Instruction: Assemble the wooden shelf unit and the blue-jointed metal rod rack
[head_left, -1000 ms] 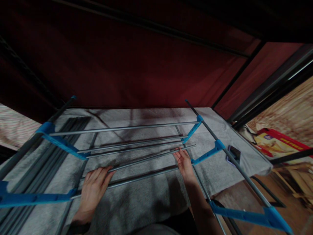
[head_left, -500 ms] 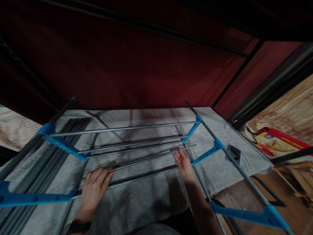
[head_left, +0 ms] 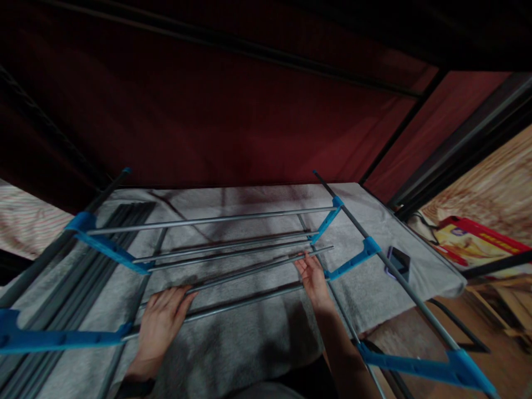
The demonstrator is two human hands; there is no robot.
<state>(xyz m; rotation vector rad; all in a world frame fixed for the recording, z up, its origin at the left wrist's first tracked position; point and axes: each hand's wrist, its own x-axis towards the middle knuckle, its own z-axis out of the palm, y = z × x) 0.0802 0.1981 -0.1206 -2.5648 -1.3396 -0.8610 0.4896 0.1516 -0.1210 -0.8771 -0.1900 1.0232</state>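
A loose grey metal tube point(head_left: 249, 271) runs slantwise between my hands. My left hand point(head_left: 163, 321) is closed over its left part, palm down, above the lower crossbar point(head_left: 249, 299). Near the tube's right end, my right hand point(head_left: 312, 277) pinches it between thumb and fingers; the tip sticks out past the fingertips. Around them stands a rack frame of grey tubes with blue plastic brackets, among them a right bracket point(head_left: 353, 261) and a left bracket point(head_left: 112, 252). Several crossbars, such as the upper crossbar point(head_left: 216, 220), span the two sides. The tube's left end is hidden by my left hand.
Several dark grey tubes point(head_left: 83, 277) lie bundled at the left on the grey blanket point(head_left: 266, 343). A phone point(head_left: 398, 262) rests at the right behind a frame tube. Beyond the bed's right edge is a red and yellow box point(head_left: 477, 244). A dark red wall point(head_left: 233, 122) closes off the back.
Both hands keep their hold on the tube, which stays at nearly the same slant. The view has shifted very slightly.
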